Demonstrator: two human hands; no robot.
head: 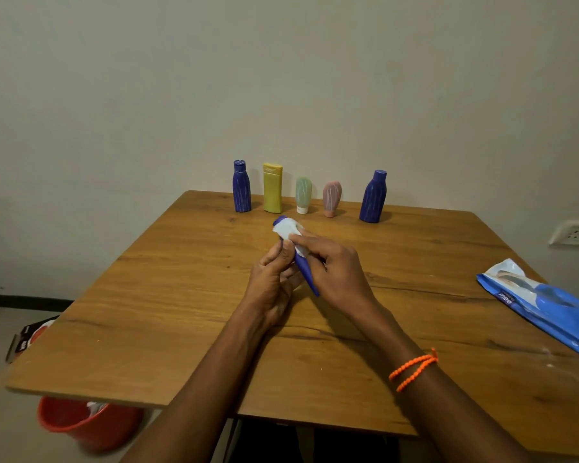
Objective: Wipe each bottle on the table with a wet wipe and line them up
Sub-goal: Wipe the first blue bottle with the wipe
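Over the middle of the wooden table (154, 329) my left hand (274, 285) grips a small blue bottle (306, 274), tilted with its cap pointing away from me. My right hand (335, 272) holds a white wet wipe (290, 230) wrapped round the bottle's upper end. Along the far edge several bottles stand upright in a row: a blue bottle (241, 187), a yellow bottle (272, 188), a pale green tube (303, 194), a pink tube (331, 198) and a second larger blue bottle (374, 197).
A blue wet-wipe pack (545, 305) lies at the table's right edge. On the floor at the left stands an orange bin (87, 426) with used wipes inside, partly under the table. A wall socket (575, 232) is at the right.
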